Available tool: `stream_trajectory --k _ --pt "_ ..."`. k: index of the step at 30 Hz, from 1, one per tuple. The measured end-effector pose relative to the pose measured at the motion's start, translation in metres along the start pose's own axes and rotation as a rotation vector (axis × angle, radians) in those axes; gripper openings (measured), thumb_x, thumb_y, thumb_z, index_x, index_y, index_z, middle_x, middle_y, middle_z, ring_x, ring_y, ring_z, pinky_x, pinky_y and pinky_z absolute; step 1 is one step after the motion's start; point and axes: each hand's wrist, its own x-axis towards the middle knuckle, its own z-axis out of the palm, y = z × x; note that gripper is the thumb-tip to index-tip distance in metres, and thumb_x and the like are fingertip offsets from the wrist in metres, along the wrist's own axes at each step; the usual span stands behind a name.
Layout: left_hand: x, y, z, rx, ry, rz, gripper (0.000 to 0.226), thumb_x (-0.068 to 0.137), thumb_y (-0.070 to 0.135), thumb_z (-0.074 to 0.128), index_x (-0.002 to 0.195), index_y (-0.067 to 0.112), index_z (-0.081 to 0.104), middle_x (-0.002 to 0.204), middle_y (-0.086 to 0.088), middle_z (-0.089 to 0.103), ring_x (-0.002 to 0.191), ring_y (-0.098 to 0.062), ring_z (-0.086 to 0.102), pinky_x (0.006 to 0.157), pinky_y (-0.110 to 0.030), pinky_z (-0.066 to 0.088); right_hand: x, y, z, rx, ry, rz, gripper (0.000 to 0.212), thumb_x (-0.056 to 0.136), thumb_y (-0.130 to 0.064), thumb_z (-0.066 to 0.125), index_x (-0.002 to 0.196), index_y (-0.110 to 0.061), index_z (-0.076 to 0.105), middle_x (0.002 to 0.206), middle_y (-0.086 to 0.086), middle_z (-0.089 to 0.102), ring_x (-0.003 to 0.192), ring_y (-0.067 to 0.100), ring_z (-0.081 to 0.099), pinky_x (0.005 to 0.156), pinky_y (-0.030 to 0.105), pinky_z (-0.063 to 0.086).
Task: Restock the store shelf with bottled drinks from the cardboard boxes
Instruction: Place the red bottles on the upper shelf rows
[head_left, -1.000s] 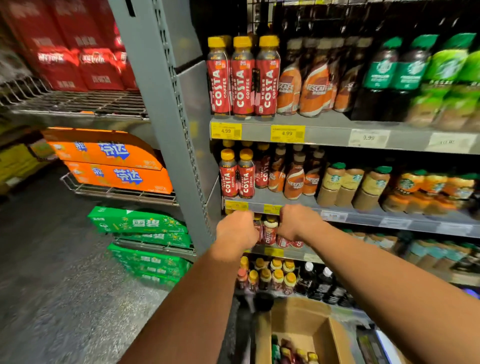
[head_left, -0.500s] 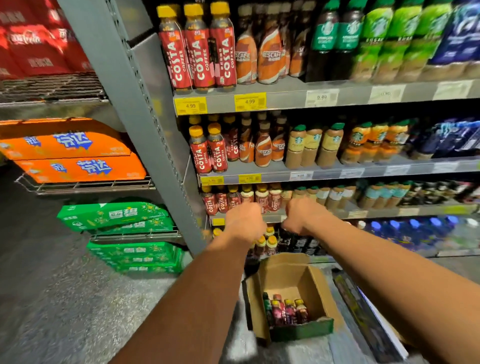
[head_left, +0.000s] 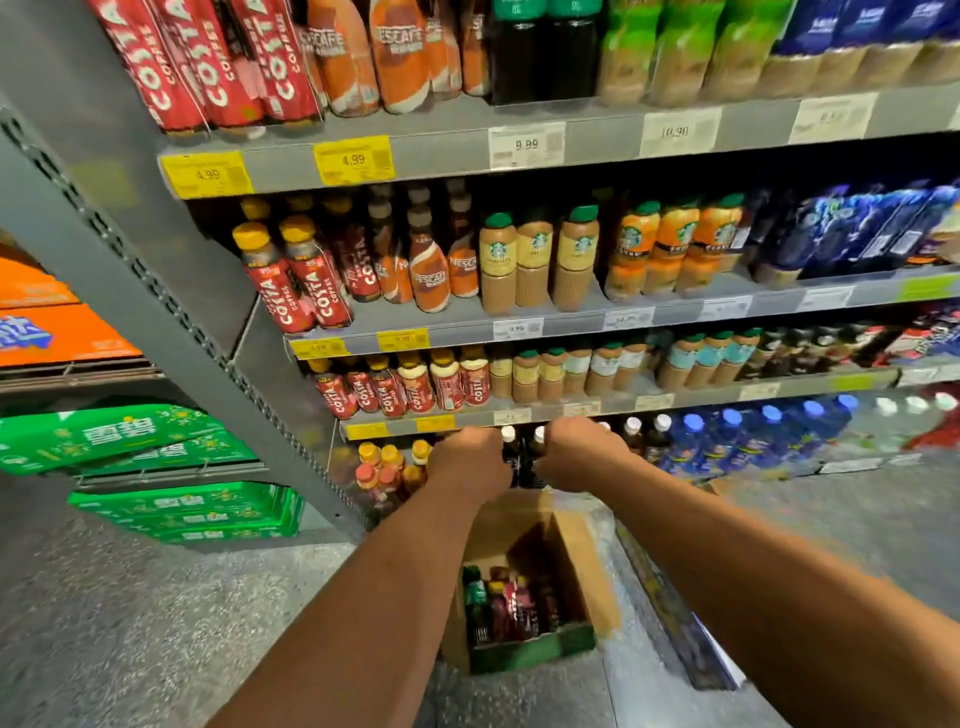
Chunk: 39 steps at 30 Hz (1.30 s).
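My left hand (head_left: 467, 462) and my right hand (head_left: 582, 454) hover side by side in front of the bottom shelf, backs toward me and fingers curled under. I see nothing held in either. Between them show dark bottles with white caps (head_left: 524, 452) standing on that shelf. Directly below on the floor, an open cardboard box (head_left: 582, 561) holds several small bottles (head_left: 511, 605) at its near end. The shelf unit (head_left: 571, 317) above carries rows of red Costa coffee bottles (head_left: 296, 291), Nescafe and Starbucks bottles.
A grey upright post (head_left: 156, 291) bounds the shelf on the left. Beyond it, wire racks hold green cartons (head_left: 187, 512) and orange cartons (head_left: 57, 338). Blue-capped water bottles (head_left: 737, 441) fill the bottom shelf to the right. A flat pack (head_left: 675, 623) lies beside the box.
Both hands have dropped from the third shelf's edge to the bottom shelf, just above the box. My view has tilted down and shifted right, bringing the box fully into sight.
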Motion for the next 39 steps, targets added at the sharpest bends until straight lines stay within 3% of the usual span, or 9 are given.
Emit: stream_trajectory --k 3,6,11,13,15,18,28,32,39 --pt "0.017 0.004 0.026 -0.017 -0.038 -0.015 0.032 0.094 0.029 0.047 0.124 0.018 0.052 0.123 -0.007 0.055 0.109 -0.028 0.055 0.084 -0.038 0.048 0.017 0.019 0.023 0.002 -0.033 -0.004 0.013 0.087 -0.025 0.056 0.087 -0.012 0.055 0.081 0.003 0.050 0.077 0.024 0.050 0.066 0.030 0.039" --pt "0.028 0.001 0.059 -0.052 -0.080 -0.014 0.016 0.093 0.026 0.046 0.103 0.016 0.056 0.104 -0.009 0.058 0.094 -0.028 0.057 0.069 -0.035 0.045 0.036 0.032 0.053 0.006 -0.133 0.011 0.020 0.086 -0.022 0.054 0.071 -0.012 0.046 0.074 0.004 0.046 0.080 0.027 0.051 0.068 0.031 0.040" --pt "0.049 -0.020 0.123 -0.175 -0.192 -0.061 0.020 0.090 0.023 0.048 0.105 0.019 0.060 0.110 -0.006 0.062 0.101 -0.029 0.059 0.082 -0.037 0.051 0.066 0.035 0.109 -0.018 -0.230 -0.047 0.017 0.088 -0.018 0.051 0.101 -0.015 0.062 0.091 0.007 0.059 0.086 0.025 0.058 0.060 0.020 0.039" --pt "0.062 -0.030 0.148 -0.195 -0.233 -0.063 0.018 0.089 0.023 0.051 0.102 0.019 0.061 0.108 -0.007 0.064 0.099 -0.029 0.060 0.083 -0.037 0.051 0.078 0.036 0.131 -0.039 -0.314 -0.032 0.009 0.089 -0.021 0.051 0.097 -0.022 0.055 0.091 0.004 0.055 0.081 0.023 0.054 0.054 0.020 0.038" --pt "0.073 -0.043 0.168 -0.199 -0.272 -0.059 0.022 0.090 0.024 0.053 0.110 0.021 0.061 0.111 -0.006 0.064 0.101 -0.028 0.061 0.083 -0.037 0.051 0.092 0.038 0.156 -0.052 -0.351 0.043 0.025 0.088 -0.030 0.051 0.105 -0.013 0.058 0.105 0.010 0.062 0.092 0.028 0.059 0.068 0.027 0.048" --pt "0.087 -0.065 0.196 -0.213 -0.300 -0.040 0.027 0.093 0.021 0.051 0.119 0.021 0.057 0.116 -0.007 0.062 0.105 -0.027 0.059 0.083 -0.036 0.049 0.109 0.042 0.186 0.006 -0.361 0.174 0.043 0.089 -0.031 0.052 0.125 -0.009 0.054 0.122 0.014 0.060 0.112 0.031 0.057 0.087 0.031 0.047" --pt "0.125 -0.090 0.345 -0.485 -0.436 -0.221 0.025 0.088 0.015 0.052 0.112 0.014 0.058 0.108 -0.010 0.062 0.100 -0.028 0.058 0.082 -0.035 0.048 0.163 0.063 0.327 0.115 -0.475 0.258 0.026 0.090 -0.025 0.053 0.109 -0.011 0.061 0.096 0.007 0.061 0.085 0.025 0.057 0.072 0.028 0.044" --pt "0.148 -0.086 0.411 -0.626 -0.450 -0.361 0.031 0.091 0.016 0.053 0.122 0.012 0.054 0.116 -0.011 0.060 0.105 -0.029 0.056 0.078 -0.030 0.041 0.177 0.080 0.402 0.158 -0.604 0.222 0.026 0.096 -0.026 0.048 0.117 -0.015 0.059 0.112 0.008 0.063 0.099 0.023 0.060 0.081 0.030 0.048" --pt "0.202 -0.106 0.527 -0.926 -0.357 -0.859 0.067 0.087 0.018 0.060 0.145 0.014 0.028 0.140 -0.012 0.046 0.128 -0.031 0.045 0.107 -0.039 0.037 0.218 0.103 0.520 0.268 -0.626 0.358 0.040 0.093 -0.022 0.052 0.128 -0.004 0.050 0.126 0.015 0.055 0.114 0.032 0.054 0.088 0.033 0.044"
